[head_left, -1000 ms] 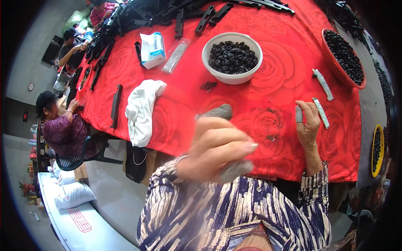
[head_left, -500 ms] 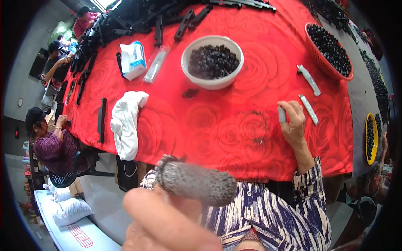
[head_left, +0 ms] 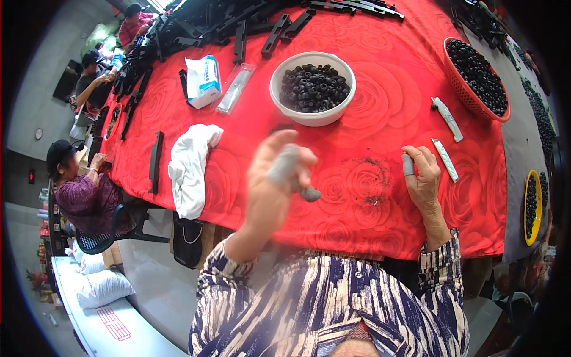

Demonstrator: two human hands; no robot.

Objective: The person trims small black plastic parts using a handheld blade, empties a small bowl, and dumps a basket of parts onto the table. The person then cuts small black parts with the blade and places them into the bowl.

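Note:
My left hand (head_left: 275,184) is raised over the near middle of the red cloth, somewhat smeared by motion. Its thumb and bent fingers stand apart, and nothing shows between them. Grey coverings wrap one finger and the thumb. My right hand (head_left: 423,178) rests palm down on the cloth, fingers loosely bent, with a grey cover on its thumb; I see nothing held. Just right of it lie two slim white-handled tools, a nearer one (head_left: 445,159) and a farther one (head_left: 449,119). Beyond my left hand stands a white bowl (head_left: 275,95) of small black ring-shaped parts. Dark crumbs (head_left: 375,172) are scattered between my hands.
A red basket (head_left: 457,83) of black parts stands far right, and a yellow tray (head_left: 534,235) beyond. A white cloth (head_left: 189,172), a tissue box (head_left: 204,83) and a clear packet (head_left: 235,89) lie left. Long black parts (head_left: 240,41) pile up behind. Co-workers (head_left: 89,193) sit at left.
My left hand has moved from close up at the lower centre, where its grey-covered digit loomed large, out over the cloth. My right hand stays in place. The view has shifted slightly.

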